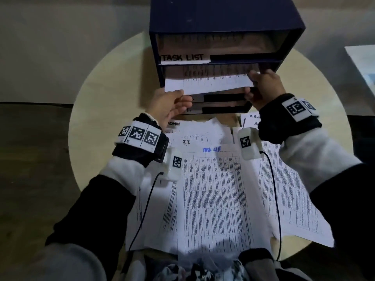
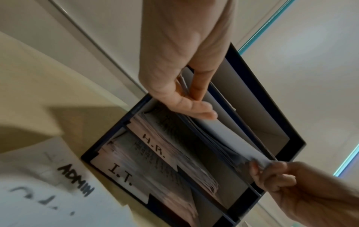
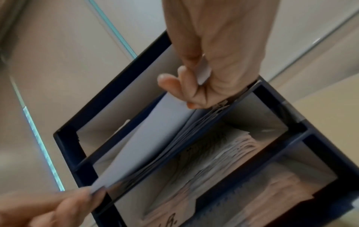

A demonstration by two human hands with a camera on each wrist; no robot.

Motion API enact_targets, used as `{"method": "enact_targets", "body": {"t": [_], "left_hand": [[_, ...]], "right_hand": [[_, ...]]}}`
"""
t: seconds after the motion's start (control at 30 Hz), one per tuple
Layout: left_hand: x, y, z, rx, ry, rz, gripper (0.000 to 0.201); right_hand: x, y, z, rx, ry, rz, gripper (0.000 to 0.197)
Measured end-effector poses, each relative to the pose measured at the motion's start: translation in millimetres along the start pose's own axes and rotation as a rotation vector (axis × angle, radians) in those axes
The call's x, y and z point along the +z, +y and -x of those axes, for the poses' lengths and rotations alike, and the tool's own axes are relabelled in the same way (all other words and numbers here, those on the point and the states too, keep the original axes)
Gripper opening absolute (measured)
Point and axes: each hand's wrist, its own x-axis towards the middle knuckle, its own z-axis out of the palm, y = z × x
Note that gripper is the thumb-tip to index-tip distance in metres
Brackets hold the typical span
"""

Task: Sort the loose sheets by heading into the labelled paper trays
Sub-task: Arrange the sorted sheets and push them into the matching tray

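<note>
- A white printed paper sheet is pinched at its two near corners by the left hand and right hand.
- It is held partway inside the dark blue tiered paper tray, in the slot under the "TASK LIST" label, at the round table's far edge.

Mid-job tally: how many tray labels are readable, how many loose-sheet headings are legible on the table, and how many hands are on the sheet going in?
Tray labels: 3 (TASK LIST label, H.R. label, I.T. label)
Loose headings: 3 (ADMIN heading, I.T. heading, TASK LIST heading)
Hands pinching the sheet: 2 (left hand, right hand)
Total: 8
</note>
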Motion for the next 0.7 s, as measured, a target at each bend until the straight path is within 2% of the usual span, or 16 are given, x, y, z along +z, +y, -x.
{"method": "enact_targets", "body": {"t": [0.07,0.3,0.47,0.57,0.7], "left_hand": [[2.4,4.3,-2.5,0.028,0.02,0.052,0.019],[19.6,18.5,-9.6,0.115,0.039,0.165,0.016],[27.2,26.7,-15.3,0.101,0.04,0.034,0.019],[25.7,25.0,-16.7,0.104,0.063,-0.053,0.028],[17.4,13.2,-5.6,0.121,0.042,-0.153,0.012]], "right_hand": [[1.5,1.8,1.3,-0.01,-0.008,-0.091,0.021],[2.5,2.0,-8.3,-0.132,0.08,-0.064,0.029],[11.0,-4.0,-18.1,-0.151,0.137,-0.042,0.031],[15.5,-2.8,-18.8,-0.146,0.151,-0.081,0.032],[15.2,-0.2,-17.4,-0.167,0.155,-0.07,0.031]]}}
